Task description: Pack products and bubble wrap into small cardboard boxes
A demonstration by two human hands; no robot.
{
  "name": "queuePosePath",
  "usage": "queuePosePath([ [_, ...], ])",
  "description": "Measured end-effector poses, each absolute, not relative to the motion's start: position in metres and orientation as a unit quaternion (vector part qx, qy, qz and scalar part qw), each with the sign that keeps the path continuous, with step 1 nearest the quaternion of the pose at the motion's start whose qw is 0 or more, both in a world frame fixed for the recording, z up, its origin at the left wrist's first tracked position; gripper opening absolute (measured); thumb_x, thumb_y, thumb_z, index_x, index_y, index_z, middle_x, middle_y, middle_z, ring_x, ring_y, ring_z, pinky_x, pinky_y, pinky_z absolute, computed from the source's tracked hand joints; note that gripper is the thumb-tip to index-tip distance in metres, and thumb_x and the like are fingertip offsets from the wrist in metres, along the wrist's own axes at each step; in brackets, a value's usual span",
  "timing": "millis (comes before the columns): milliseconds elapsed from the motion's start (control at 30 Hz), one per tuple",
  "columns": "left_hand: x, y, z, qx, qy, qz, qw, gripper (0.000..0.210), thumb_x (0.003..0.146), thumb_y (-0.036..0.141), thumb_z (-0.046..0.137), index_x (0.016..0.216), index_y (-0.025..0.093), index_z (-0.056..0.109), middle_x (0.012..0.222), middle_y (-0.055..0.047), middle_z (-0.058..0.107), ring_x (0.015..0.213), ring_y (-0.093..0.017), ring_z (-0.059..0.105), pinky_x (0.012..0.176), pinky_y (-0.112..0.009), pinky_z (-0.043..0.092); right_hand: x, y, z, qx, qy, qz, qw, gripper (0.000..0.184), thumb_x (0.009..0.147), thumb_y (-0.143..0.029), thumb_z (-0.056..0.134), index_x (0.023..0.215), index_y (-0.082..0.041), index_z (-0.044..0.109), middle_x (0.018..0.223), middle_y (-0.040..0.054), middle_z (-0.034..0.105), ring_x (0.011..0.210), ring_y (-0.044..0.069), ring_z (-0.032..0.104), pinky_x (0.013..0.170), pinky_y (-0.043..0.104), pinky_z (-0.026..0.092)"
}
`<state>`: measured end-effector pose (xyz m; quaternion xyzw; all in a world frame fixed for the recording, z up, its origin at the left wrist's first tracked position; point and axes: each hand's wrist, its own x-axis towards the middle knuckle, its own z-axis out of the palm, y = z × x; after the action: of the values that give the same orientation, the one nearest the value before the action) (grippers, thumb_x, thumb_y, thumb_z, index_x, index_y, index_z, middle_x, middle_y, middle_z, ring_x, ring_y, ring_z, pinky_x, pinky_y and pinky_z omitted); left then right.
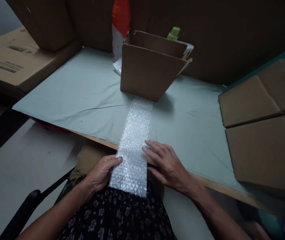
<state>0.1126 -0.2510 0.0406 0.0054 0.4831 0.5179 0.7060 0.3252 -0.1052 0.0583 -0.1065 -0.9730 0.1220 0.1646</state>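
A long strip of bubble wrap (137, 133) runs from the foot of an upright cardboard box over the table's front edge toward my lap. My left hand (102, 171) grips the strip's left edge, its thumb on top and the other fingers hidden beneath. At the right edge, my right hand (166, 161) has its fingers stretched out and apart, the tips touching or just beside the wrap. The open cardboard box (148, 71) stands at the strip's far end, flaps up; its inside is mostly hidden.
Behind the box stand an orange and white bottle (121, 26) and something with a green cap (173, 33). Large cartons flank the table (92, 83): a printed carton (5, 63) at left, stacked cartons (264, 146) at right. A chair armrest (30, 203) is at lower left.
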Motion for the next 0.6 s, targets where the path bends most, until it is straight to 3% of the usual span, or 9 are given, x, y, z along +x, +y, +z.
queuePosePath([
  [100,0.115,-0.249,0.042,0.001,0.496,0.52,0.695,0.044,0.055,0.044,0.096,0.077,0.012,0.075,0.071,-0.004,0.071,0.067,-0.014,0.061,0.067,-0.025,0.049,0.317,-0.128,0.046,-0.101,-0.96,0.141,0.219,0.055,0.092,-0.013,0.054,0.147,-0.019,0.046,0.131,0.0158,0.067,0.12,0.03,0.062,0.092,0.048,0.051],
  [167,0.111,-0.252,0.043,0.017,0.514,0.518,0.684,0.049,0.058,0.054,0.092,0.078,0.012,0.074,0.071,-0.005,0.071,0.067,-0.015,0.061,0.067,-0.026,0.05,0.305,-0.135,0.039,-0.109,-0.936,0.202,0.268,0.047,0.094,-0.015,0.054,0.141,-0.02,0.052,0.114,0.0105,0.075,0.102,0.025,0.068,0.085,0.043,0.052],
  [233,0.102,-0.257,0.045,0.067,0.545,0.503,0.667,0.059,0.068,0.069,0.079,0.084,0.013,0.074,0.072,-0.007,0.072,0.068,-0.018,0.064,0.068,-0.031,0.052,0.295,-0.134,0.037,-0.157,-0.897,0.29,0.294,0.037,0.095,-0.022,0.057,0.132,-0.021,0.06,0.105,0.0075,0.076,0.091,0.022,0.07,0.081,0.04,0.054],
  [300,0.09,-0.262,0.05,0.16,0.609,0.488,0.604,0.064,0.082,0.074,0.061,0.095,0.013,0.075,0.077,-0.009,0.074,0.073,-0.021,0.066,0.074,-0.035,0.053,0.288,-0.128,0.04,-0.245,-0.842,0.384,0.288,0.031,0.094,-0.027,0.06,0.124,-0.021,0.065,0.107,0.0071,0.076,0.091,0.021,0.071,0.081,0.038,0.056],
  [367,0.08,-0.261,0.057,0.252,0.685,0.482,0.484,0.056,0.087,0.065,0.06,0.107,0.015,0.074,0.089,-0.009,0.075,0.084,-0.022,0.067,0.083,-0.037,0.052,0.285,-0.121,0.045,-0.325,-0.784,0.462,0.257,0.026,0.094,-0.029,0.061,0.116,-0.02,0.069,0.106,0.0066,0.077,0.091,0.021,0.071,0.081,0.036,0.058],
  [467,0.078,-0.245,0.064,0.347,0.731,0.474,0.348,0.055,0.08,0.047,0.073,0.127,0.019,0.067,0.117,-0.01,0.072,0.1,-0.022,0.065,0.089,-0.036,0.051,0.282,-0.113,0.049,-0.36,-0.741,0.523,0.218,0.025,0.091,-0.031,0.062,0.111,-0.018,0.07,0.103,0.006,0.077,0.093,0.022,0.072,0.084,0.037,0.058],
  [533,0.083,-0.226,0.065,0.388,0.721,0.468,0.332,0.065,0.079,0.041,0.072,0.138,0.019,0.059,0.124,-0.011,0.069,0.098,-0.021,0.064,0.083,-0.034,0.052,0.28,-0.11,0.048,-0.357,-0.729,0.542,0.219,0.031,0.09,-0.031,0.064,0.118,-0.018,0.068,0.11,0.007,0.076,0.101,0.023,0.071,0.091,0.039,0.057],
  [600,0.089,-0.208,0.065,0.411,0.716,0.447,0.345,0.069,0.081,0.04,0.067,0.144,0.017,0.054,0.115,-0.01,0.07,0.087,-0.018,0.063,0.07,-0.03,0.05,0.279,-0.109,0.047,-0.35,-0.717,0.561,0.22,0.036,0.089,-0.03,0.065,0.124,-0.019,0.066,0.118,0.0077,0.074,0.108,0.023,0.069,0.097,0.04,0.055],
])
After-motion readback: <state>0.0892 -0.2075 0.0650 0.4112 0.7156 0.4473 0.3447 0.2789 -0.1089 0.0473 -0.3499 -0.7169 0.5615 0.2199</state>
